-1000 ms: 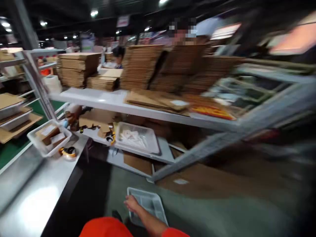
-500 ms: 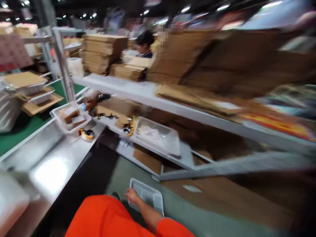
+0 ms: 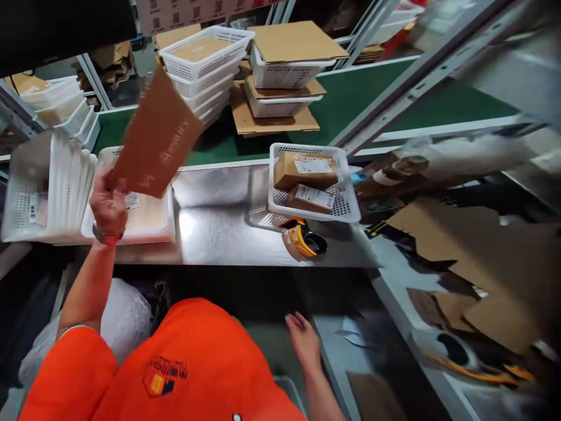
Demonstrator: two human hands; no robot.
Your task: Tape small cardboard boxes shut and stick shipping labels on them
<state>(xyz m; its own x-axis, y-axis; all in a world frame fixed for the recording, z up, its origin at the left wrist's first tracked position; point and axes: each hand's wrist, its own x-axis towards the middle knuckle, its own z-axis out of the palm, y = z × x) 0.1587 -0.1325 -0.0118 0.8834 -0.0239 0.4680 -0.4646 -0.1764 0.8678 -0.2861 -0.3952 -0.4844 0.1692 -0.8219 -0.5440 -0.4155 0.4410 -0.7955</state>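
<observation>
My left hand (image 3: 109,204) grips the lower left corner of a flat folded cardboard box (image 3: 160,140), which is tilted up above the bench. Behind it, on the bench, sits a white basket (image 3: 170,219), its inside partly hidden by the cardboard. Low on the right, my right hand (image 3: 302,339) hangs below the bench edge, with nothing in it and fingers loosely stretched. A white perforated basket (image 3: 348,202) holds two small taped cartons (image 3: 302,169) on the right of the bench. Beside it lies an orange tape dispenser (image 3: 307,238).
Nested white baskets (image 3: 65,181) stand on their sides at the left. Stacked baskets (image 3: 205,55) and cardboard-topped baskets (image 3: 284,73) rest on the green conveyor (image 3: 368,99). A metal post (image 3: 403,88) slants past the right. Cardboard scraps (image 3: 477,251) cover the side shelf.
My view has swung left from the side shelf to the bench. My left hand now shows, holding the flat box. My right hand no longer appears against the clear bin near the floor.
</observation>
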